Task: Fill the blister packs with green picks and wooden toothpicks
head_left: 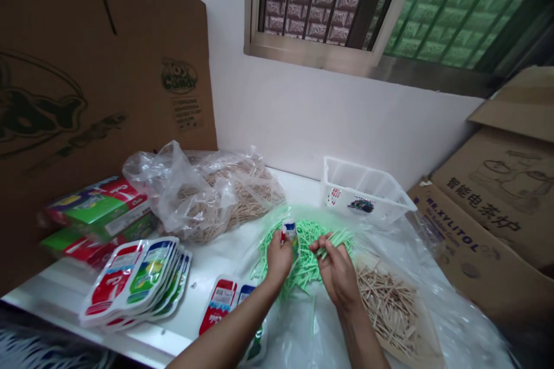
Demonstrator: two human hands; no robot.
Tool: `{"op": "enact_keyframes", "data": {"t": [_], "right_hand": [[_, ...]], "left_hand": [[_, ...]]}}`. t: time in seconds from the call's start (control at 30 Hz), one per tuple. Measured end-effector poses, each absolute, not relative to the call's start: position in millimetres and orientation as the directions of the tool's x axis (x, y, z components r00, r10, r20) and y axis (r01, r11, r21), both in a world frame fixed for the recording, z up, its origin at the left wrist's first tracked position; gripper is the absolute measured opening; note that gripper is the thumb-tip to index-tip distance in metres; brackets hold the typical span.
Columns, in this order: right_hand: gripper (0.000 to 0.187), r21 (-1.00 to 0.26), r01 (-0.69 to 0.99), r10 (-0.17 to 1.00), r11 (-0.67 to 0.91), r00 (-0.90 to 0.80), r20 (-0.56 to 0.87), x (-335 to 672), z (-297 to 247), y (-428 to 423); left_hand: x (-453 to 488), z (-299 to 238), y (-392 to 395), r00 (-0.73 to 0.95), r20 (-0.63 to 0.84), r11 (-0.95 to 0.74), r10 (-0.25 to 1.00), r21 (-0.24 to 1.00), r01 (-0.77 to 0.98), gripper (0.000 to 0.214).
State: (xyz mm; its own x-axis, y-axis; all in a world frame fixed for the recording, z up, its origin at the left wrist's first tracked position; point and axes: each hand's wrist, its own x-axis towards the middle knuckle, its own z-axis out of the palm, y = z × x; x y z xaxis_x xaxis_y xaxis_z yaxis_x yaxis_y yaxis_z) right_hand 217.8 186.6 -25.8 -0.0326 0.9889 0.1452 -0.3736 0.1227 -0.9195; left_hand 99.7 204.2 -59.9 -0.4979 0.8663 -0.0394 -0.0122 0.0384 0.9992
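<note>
My left hand is closed around a small white packet with red and blue print, held upright over a heap of green sticks. My right hand pinches a small bunch of green sticks just to the right of the packet. Both hands hover above a clear plastic sheet on the white table. A pile of tan wooden sticks lies at the right of my right wrist.
A fanned stack of flat printed packets lies front left, with more under my left forearm. A clear bag of tan sticks, coloured boxes, a white basket, and cardboard boxes surround the table.
</note>
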Motion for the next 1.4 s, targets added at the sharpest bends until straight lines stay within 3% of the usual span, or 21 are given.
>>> {"op": "enact_keyframes", "data": {"t": [0.07, 0.17, 0.3, 0.4, 0.53, 0.63, 0.77, 1.0, 1.17, 1.4], "right_hand": [[0.017, -0.821, -0.561, 0.992, 0.107, 0.005, 0.126, 199, -22, 180], [0.024, -0.848, -0.522, 0.995, 0.095, 0.027, 0.095, 181, -28, 169], [0.030, -0.980, -0.166, 0.993, 0.108, -0.029, 0.114, 190, -38, 159], [0.036, -0.982, 0.131, 0.983, 0.133, -0.147, 0.113, 217, -33, 161], [0.044, -0.837, 0.523, 0.965, 0.162, -0.261, 0.024, 253, -20, 168], [0.040, -0.697, 0.668, 0.937, 0.262, -0.348, 0.019, 266, -10, 170], [0.036, -0.598, 0.710, 0.890, 0.372, -0.456, 0.012, 266, 6, 168], [0.034, -0.564, 0.711, 0.842, 0.420, -0.537, -0.050, 255, 28, 162], [0.030, -0.555, 0.701, 0.821, 0.447, -0.568, -0.058, 254, 32, 159], [0.033, -0.459, 0.737, 0.762, 0.496, -0.623, -0.177, 258, 43, 160]], "left_hand": [[114, -59, 204, -0.474, -0.069, 0.050, 0.878, 0.997, -0.051, 0.010], [131, -58, 201, -0.418, -0.090, 0.051, 0.904, 0.993, -0.102, 0.007], [128, -58, 196, -0.377, -0.080, 0.045, 0.923, 0.994, -0.101, 0.005], [112, -58, 192, -0.342, -0.048, 0.029, 0.939, 0.998, -0.060, 0.010], [87, -57, 184, -0.257, -0.023, 0.026, 0.966, 1.000, 0.007, 0.023], [75, -56, 176, -0.199, -0.010, 0.021, 0.980, 0.998, 0.053, 0.031], [69, -49, 165, -0.144, 0.037, -0.021, 0.989, 0.993, 0.114, 0.028], [63, -29, 151, -0.046, 0.230, -0.194, 0.972, 0.901, 0.388, 0.016], [61, -23, 146, 0.002, 0.274, -0.248, 0.962, 0.869, 0.429, 0.011], [58, -27, 142, 0.073, 0.412, -0.396, 0.908, 0.791, 0.467, 0.008]]}}
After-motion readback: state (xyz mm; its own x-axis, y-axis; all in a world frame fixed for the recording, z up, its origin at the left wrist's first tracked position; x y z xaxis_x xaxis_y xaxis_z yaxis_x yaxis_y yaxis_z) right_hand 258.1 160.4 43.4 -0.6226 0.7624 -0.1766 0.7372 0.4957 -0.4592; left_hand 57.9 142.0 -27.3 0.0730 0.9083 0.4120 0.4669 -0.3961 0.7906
